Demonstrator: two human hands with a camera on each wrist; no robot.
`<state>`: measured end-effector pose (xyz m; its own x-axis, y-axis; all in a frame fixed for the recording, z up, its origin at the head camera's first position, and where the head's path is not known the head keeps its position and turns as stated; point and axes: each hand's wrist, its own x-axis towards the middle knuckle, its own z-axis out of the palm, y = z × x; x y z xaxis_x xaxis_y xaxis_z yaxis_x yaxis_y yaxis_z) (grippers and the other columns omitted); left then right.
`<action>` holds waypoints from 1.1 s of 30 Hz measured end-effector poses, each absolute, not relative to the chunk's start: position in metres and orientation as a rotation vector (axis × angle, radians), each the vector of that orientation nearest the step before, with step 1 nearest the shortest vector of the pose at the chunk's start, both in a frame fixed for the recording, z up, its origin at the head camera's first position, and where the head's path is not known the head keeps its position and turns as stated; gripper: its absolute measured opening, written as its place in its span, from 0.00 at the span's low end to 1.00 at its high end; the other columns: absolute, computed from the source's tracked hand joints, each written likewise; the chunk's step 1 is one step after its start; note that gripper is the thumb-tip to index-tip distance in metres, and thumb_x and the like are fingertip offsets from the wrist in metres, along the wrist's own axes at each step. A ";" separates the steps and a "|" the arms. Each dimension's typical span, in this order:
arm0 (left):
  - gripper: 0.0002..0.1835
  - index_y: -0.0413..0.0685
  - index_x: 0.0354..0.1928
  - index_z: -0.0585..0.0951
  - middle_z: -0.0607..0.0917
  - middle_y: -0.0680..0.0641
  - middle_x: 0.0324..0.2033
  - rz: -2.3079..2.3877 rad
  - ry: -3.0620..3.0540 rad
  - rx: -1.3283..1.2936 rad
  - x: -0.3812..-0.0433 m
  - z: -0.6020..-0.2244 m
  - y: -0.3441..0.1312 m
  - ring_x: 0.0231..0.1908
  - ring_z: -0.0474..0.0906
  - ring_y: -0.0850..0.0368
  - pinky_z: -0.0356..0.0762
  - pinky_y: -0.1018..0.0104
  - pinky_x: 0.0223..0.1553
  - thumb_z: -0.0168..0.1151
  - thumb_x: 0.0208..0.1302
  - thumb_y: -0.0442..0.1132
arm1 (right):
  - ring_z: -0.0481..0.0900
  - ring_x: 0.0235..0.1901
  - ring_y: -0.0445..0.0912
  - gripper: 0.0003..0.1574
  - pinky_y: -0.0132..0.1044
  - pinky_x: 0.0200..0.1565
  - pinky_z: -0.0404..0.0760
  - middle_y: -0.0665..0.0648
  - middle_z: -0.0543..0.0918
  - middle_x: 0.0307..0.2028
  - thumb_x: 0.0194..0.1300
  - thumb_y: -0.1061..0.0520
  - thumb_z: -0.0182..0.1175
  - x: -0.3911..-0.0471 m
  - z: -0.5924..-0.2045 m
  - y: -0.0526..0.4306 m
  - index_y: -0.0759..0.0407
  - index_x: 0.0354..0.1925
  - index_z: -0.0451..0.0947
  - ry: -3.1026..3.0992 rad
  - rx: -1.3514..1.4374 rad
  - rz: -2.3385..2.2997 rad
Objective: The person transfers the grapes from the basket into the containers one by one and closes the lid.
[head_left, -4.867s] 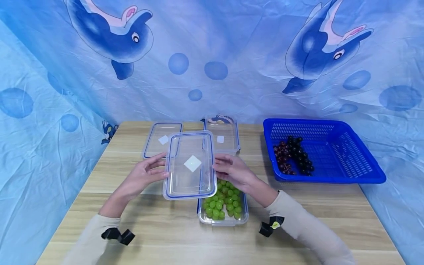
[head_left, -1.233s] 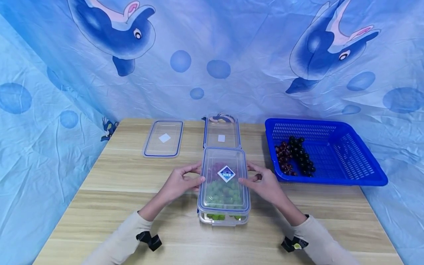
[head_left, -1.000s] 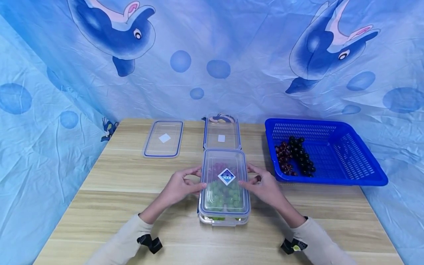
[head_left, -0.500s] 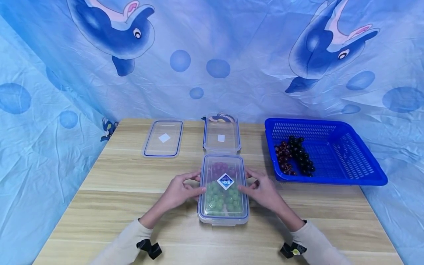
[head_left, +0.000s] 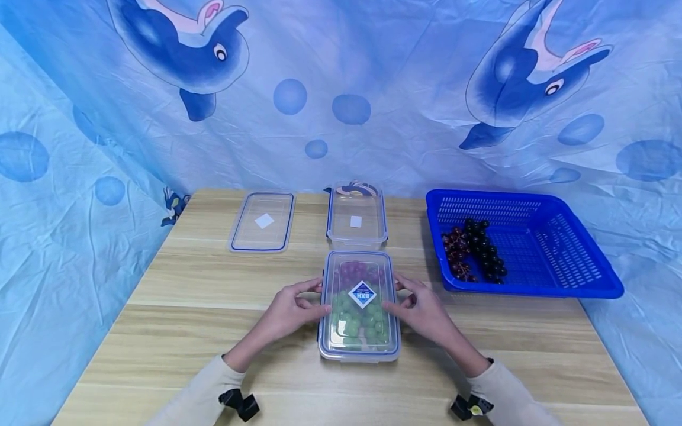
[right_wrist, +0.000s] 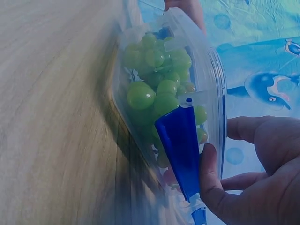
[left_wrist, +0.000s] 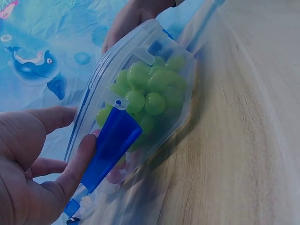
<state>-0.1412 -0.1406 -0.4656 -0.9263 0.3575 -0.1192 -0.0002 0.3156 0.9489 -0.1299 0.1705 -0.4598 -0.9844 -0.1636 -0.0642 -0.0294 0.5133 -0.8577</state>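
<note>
Left hand (head_left: 288, 309) and right hand (head_left: 423, 309) pinching clear lid (head_left: 360, 319), diamond BXH label (head_left: 362, 294), grapes (left_wrist: 154, 102) beneath

Frame right: blue basket (head_left: 533, 289), red and black grapes (head_left: 487, 255) inside. Upper centre: clear container (head_left: 343, 229); lid (head_left: 261, 238) to its left. Top: dolphin-print backdrop (head_left: 394, 145).

Pale wood-grained table (head_left: 176, 331), creased blue sheeting (head_left: 394, 154) hung behind the table and along its left and right edges, two large printed dolphins (head_left: 178, 50) and round blue spots (head_left: 290, 97) above the table's far edge, soft light across the table
</note>
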 end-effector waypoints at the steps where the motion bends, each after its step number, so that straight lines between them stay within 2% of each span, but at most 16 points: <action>1: 0.40 0.37 0.72 0.70 0.81 0.38 0.58 1.647 2.277 0.318 -0.141 -0.466 -0.140 0.33 0.86 0.50 0.87 0.62 0.30 0.75 0.61 0.43 | 0.78 0.31 0.44 0.48 0.32 0.28 0.82 0.60 0.82 0.53 0.61 0.50 0.75 -0.130 -0.460 0.171 0.62 0.73 0.67 2.617 -0.163 -1.475; 7: 0.40 0.34 0.71 0.70 0.82 0.35 0.56 1.689 2.206 0.275 -0.144 -0.466 -0.138 0.34 0.87 0.52 0.89 0.59 0.37 0.76 0.60 0.39 | 0.79 0.30 0.43 0.46 0.32 0.27 0.83 0.61 0.82 0.51 0.61 0.47 0.75 -0.127 -0.462 0.170 0.59 0.72 0.70 2.705 -0.156 -1.388; 14: 0.39 0.36 0.70 0.70 0.81 0.35 0.55 1.691 2.170 0.225 -0.147 -0.463 -0.138 0.36 0.86 0.51 0.89 0.59 0.40 0.77 0.58 0.37 | 0.81 0.32 0.43 0.45 0.32 0.30 0.84 0.60 0.82 0.51 0.61 0.46 0.75 -0.128 -0.464 0.170 0.56 0.72 0.71 2.696 -0.138 -1.427; 21: 0.39 0.34 0.70 0.69 0.81 0.36 0.56 1.678 2.157 0.219 -0.149 -0.464 -0.138 0.36 0.86 0.52 0.89 0.57 0.41 0.76 0.59 0.37 | 0.85 0.45 0.50 0.45 0.34 0.38 0.87 0.64 0.79 0.56 0.64 0.46 0.72 -0.129 -0.469 0.173 0.58 0.73 0.69 2.591 -0.072 -1.562; 27: 0.38 0.30 0.69 0.70 0.81 0.35 0.58 1.675 2.117 0.202 -0.150 -0.465 -0.138 0.38 0.86 0.52 0.89 0.60 0.42 0.75 0.60 0.37 | 0.77 0.60 0.61 0.52 0.43 0.50 0.88 0.69 0.72 0.68 0.66 0.46 0.70 -0.135 -0.475 0.177 0.60 0.77 0.57 2.350 0.094 -1.740; 30: 0.37 0.30 0.68 0.71 0.81 0.35 0.58 1.673 2.116 0.203 -0.151 -0.465 -0.138 0.38 0.86 0.52 0.89 0.60 0.42 0.75 0.60 0.38 | 0.78 0.59 0.60 0.54 0.47 0.52 0.88 0.71 0.70 0.69 0.68 0.44 0.68 -0.136 -0.477 0.177 0.62 0.78 0.53 2.179 0.154 -1.785; 33: 0.37 0.31 0.67 0.71 0.81 0.35 0.57 1.669 2.118 0.209 -0.152 -0.465 -0.138 0.38 0.86 0.52 0.89 0.61 0.42 0.76 0.60 0.38 | 0.82 0.52 0.55 0.53 0.48 0.51 0.88 0.71 0.74 0.65 0.69 0.44 0.66 -0.135 -0.478 0.176 0.66 0.78 0.53 2.068 0.164 -1.762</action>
